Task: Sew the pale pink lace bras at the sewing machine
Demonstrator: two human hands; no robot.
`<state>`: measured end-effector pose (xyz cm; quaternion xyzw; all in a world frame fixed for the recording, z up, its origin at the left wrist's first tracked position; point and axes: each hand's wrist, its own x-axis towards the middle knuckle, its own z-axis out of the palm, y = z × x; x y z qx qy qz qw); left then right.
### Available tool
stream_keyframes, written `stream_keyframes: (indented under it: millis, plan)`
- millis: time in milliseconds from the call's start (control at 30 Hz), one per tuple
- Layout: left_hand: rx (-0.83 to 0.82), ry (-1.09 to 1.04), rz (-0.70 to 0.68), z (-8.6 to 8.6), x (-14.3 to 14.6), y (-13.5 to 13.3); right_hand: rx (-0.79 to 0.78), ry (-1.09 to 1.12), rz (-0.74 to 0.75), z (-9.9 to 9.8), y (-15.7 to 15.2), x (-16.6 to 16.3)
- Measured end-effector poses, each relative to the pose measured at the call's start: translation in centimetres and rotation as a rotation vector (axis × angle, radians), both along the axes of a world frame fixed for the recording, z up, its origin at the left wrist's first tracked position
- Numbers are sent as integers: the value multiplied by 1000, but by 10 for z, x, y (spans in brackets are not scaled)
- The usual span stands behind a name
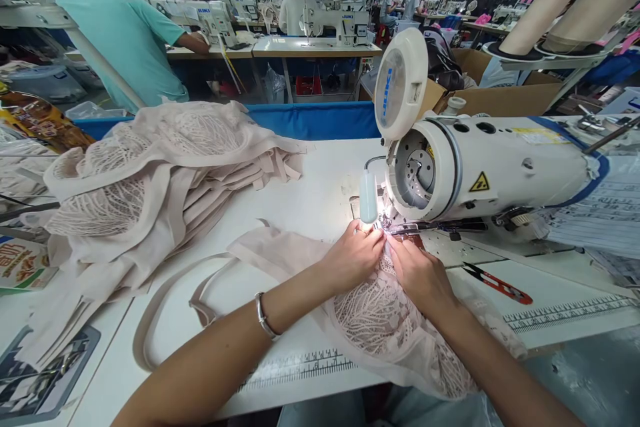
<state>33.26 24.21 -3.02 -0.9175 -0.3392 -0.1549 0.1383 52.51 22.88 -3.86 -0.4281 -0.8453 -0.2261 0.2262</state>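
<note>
A pale pink lace bra [370, 320] lies across the front of the sewing table, its upper edge reaching the needle area of a white sewing machine [510, 160]. My left hand [357, 250] pinches the bra's edge just left of the needle area, under a small lit lamp [369, 197]. Close beside it on the right, my right hand [415, 270] grips the lace at the same edge. Fingertips of both hands nearly meet there. From the bra's left end a beige strap [150, 320] loops over the tabletop. The machine's round end cover [401, 85] stands swung up.
Stacked lace bras [165, 173] fill the table's left side. Red-handled thread snips [500, 283] lie right of my hands, near a printed ruler strip [570, 313]. A tray [55, 373] sits at the lower left. Thread cones [543, 13] stand at the upper right. A co-worker [120, 47] sits beyond.
</note>
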Motion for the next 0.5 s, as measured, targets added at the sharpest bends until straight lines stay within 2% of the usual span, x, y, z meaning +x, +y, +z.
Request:
stream_keyframes:
  millis: [267, 500]
  plan:
    - [-53, 17, 11, 2, 0, 1, -84, 45, 18, 1, 2, 3]
    - [-79, 1, 5, -1, 3, 4, -152, 121, -25, 4, -3, -1]
